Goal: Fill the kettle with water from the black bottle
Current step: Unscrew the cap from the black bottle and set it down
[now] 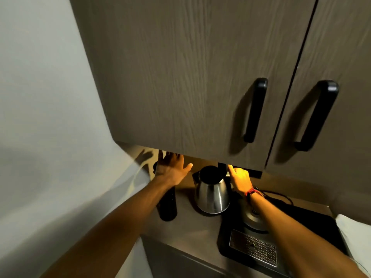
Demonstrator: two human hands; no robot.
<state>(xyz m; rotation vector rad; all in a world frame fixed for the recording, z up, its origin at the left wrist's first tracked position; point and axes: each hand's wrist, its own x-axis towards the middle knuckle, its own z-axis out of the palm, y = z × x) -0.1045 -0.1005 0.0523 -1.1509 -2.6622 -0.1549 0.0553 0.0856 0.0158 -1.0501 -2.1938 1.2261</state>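
Seemingly early: right hand (240,178) grips the open steel kettle's (212,194) black handle; left hand (172,169), spread empty, hovers above the tall black bottle (167,205) left of it; next, grasp that.

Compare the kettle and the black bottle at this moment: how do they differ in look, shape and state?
The kettle is shiny steel with a wide body tapering upward; the black bottle is dark, narrow and straight-sided. The kettle's lid stands open, its mouth exposed; the bottle's top is hidden behind the left hand. The right hand is at the kettle's handle side, while the left hand is spread open above the bottle, gripping nothing. Both stand upright on the counter.
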